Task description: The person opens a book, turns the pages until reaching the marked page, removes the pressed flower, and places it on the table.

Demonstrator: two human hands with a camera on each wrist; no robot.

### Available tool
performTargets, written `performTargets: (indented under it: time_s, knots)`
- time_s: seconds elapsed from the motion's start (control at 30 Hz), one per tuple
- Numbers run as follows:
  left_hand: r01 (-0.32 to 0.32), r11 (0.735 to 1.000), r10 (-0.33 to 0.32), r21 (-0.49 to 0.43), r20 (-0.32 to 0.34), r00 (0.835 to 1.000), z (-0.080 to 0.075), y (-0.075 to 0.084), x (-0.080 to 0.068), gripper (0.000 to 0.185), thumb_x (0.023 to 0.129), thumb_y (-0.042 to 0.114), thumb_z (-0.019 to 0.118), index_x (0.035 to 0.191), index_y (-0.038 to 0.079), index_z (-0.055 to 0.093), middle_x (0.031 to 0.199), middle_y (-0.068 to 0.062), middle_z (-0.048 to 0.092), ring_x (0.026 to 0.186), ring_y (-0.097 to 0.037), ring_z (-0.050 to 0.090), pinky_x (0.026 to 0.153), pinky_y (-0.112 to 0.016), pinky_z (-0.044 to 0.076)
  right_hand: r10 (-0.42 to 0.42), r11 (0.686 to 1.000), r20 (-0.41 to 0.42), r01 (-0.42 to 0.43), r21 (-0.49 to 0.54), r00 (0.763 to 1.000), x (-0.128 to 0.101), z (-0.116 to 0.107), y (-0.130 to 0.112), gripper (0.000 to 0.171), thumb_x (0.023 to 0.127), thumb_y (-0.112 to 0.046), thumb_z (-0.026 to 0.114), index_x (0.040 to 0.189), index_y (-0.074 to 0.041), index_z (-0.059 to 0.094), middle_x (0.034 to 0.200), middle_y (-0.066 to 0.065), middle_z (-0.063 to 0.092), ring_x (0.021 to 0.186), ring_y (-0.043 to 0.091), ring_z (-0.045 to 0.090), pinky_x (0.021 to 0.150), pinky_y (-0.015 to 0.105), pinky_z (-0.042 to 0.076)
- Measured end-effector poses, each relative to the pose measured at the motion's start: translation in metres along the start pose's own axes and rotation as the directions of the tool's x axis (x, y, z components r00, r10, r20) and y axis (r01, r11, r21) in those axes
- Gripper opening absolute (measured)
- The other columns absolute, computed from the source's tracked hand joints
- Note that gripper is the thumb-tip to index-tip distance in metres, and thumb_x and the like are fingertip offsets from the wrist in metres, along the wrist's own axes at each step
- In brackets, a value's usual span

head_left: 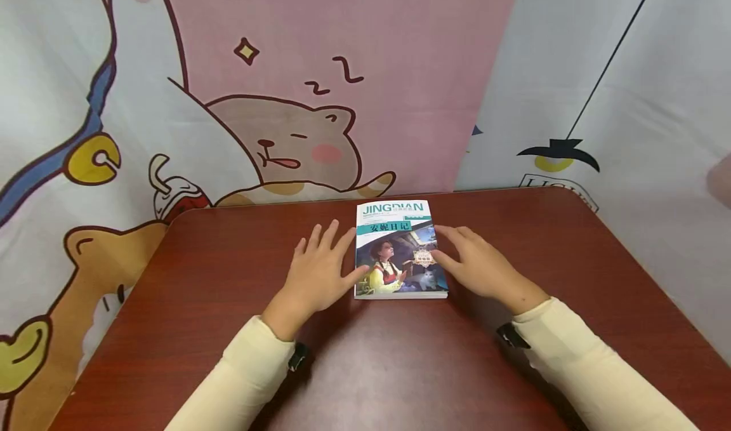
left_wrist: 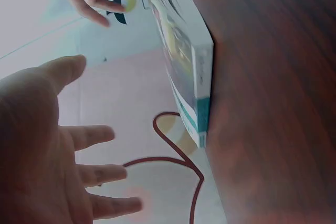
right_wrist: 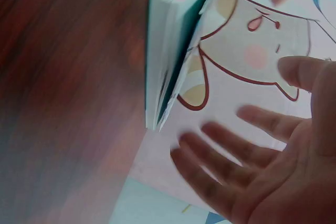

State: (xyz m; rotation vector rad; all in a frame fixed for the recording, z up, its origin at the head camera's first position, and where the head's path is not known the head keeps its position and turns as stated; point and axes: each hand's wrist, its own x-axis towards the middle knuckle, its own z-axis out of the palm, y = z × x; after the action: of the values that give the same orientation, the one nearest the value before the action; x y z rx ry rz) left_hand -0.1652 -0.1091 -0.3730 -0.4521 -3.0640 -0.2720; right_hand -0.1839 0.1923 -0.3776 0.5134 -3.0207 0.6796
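Teal-covered book (head_left: pixel 400 251) flat near worktop (head_left: pixel 228 304) far edge. Left hand (head_left: pixel 317 272) beside its left edge, right hand (head_left: pixel 478 267) at right edge; both grips wide, holding nothing.

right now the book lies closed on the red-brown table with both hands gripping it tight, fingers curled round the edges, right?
Not quite: the book lies closed on the table, but the left hand and right hand have straight, spread fingers, gripping nothing. The head view shows it.
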Motion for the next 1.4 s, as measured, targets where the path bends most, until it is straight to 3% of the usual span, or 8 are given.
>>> performTargets:
  time_s: [0.1, 0.2, 0.33, 0.5, 0.63, 0.73, 1.13, 1.4]
  knots:
    - [-0.028, 1.0, 0.028, -0.004, 0.003, 1.0, 0.003, 0.007, 0.001, 0.077, 0.092, 0.067, 0.053, 0.155, 0.026, 0.037, 0.163, -0.012, 0.03, 0.149, -0.04, 0.031, 0.115, -0.063, 0.031, -0.022, 0.993, 0.0, 0.022, 0.118, 1.0, 0.001, 0.001, 0.002, 0.047, 0.099, -0.03, 0.061, 0.139, -0.005, 0.055, 0.113, 0.013, 0.07, 0.101, 0.026, 0.067, 0.085, 0.046, 0.055]
    - [-0.067, 0.998, 0.067, 0.001, 0.016, 0.998, 0.007, 0.013, 0.001, 0.073, 0.093, 0.064, 0.055, 0.152, 0.025, 0.043, 0.158, -0.012, 0.04, 0.142, -0.038, 0.043, 0.11, -0.062, 0.037, -0.002, 0.968, 0.036, -0.007, 0.249, 0.999, 0.002, 0.001, 0.005, 0.039, 0.098, -0.022, 0.062, 0.132, -0.003, 0.06, 0.095, 0.009, 0.071, 0.081, 0.019, 0.065, 0.07, 0.036, 0.055]
    - [-0.142, 0.99, 0.141, 0.003, 0.08, 0.987, 0.015, 0.02, -0.001, 0.069, 0.094, 0.063, 0.054, 0.151, 0.024, 0.045, 0.153, -0.013, 0.047, 0.136, -0.038, 0.05, 0.105, -0.064, 0.042, 0.036, 0.91, 0.126, -0.085, 0.405, 0.991, 0.002, 0.001, 0.01, 0.037, 0.099, -0.018, 0.062, 0.131, -0.001, 0.059, 0.089, 0.013, 0.067, 0.072, 0.02, 0.064, 0.064, 0.033, 0.057]
    - [-0.197, 0.98, 0.2, -0.039, 0.172, 0.965, 0.02, 0.026, -0.001, 0.073, 0.093, 0.063, 0.057, 0.155, 0.028, 0.039, 0.157, -0.012, 0.042, 0.139, -0.04, 0.046, 0.106, -0.065, 0.04, -0.001, 0.852, 0.236, -0.122, 0.51, 0.972, 0.003, 0.005, 0.017, 0.04, 0.099, -0.017, 0.061, 0.135, 0.001, 0.055, 0.09, 0.017, 0.066, 0.074, 0.022, 0.068, 0.067, 0.034, 0.06]
    - [-0.241, 0.966, 0.256, -0.092, 0.227, 0.94, 0.023, 0.028, 0.003, 0.076, 0.091, 0.059, 0.063, 0.156, 0.03, 0.037, 0.161, -0.011, 0.036, 0.144, -0.042, 0.039, 0.11, -0.064, 0.036, -0.013, 0.815, 0.29, -0.158, 0.558, 0.957, 0.002, 0.008, 0.023, 0.041, 0.099, -0.015, 0.061, 0.135, 0.003, 0.052, 0.087, 0.018, 0.065, 0.072, 0.025, 0.069, 0.066, 0.036, 0.061]
    - [-0.253, 0.962, 0.271, -0.104, 0.242, 0.932, 0.024, 0.029, 0.005, 0.078, 0.089, 0.058, 0.066, 0.155, 0.029, 0.037, 0.161, -0.011, 0.034, 0.145, -0.044, 0.036, 0.112, -0.063, 0.035, -0.016, 0.798, 0.316, -0.179, 0.576, 0.949, 0.002, 0.009, 0.025, 0.038, 0.099, -0.013, 0.061, 0.132, 0.005, 0.051, 0.083, 0.018, 0.061, 0.068, 0.026, 0.067, 0.062, 0.038, 0.06]
    - [-0.248, 0.968, 0.25, -0.035, 0.216, 0.944, 0.029, 0.027, 0.01, 0.075, 0.09, 0.056, 0.067, 0.154, 0.028, 0.04, 0.16, -0.011, 0.038, 0.142, -0.045, 0.041, 0.109, -0.062, 0.039, -0.015, 0.778, 0.377, -0.226, 0.586, 0.926, 0.012, 0.016, 0.032, 0.026, 0.1, -0.014, 0.06, 0.116, 0.004, 0.051, 0.079, 0.014, 0.057, 0.066, 0.026, 0.066, 0.061, 0.038, 0.06]
    - [-0.217, 0.975, 0.221, -0.042, 0.221, 0.95, 0.033, 0.023, 0.016, 0.071, 0.091, 0.054, 0.066, 0.153, 0.029, 0.042, 0.16, -0.01, 0.038, 0.142, -0.046, 0.039, 0.109, -0.064, 0.038, -0.011, 0.709, 0.466, -0.321, 0.627, 0.885, 0.013, 0.021, 0.042, 0.027, 0.101, -0.015, 0.058, 0.116, 0.006, 0.048, 0.081, 0.014, 0.059, 0.063, 0.023, 0.067, 0.062, 0.04, 0.061]
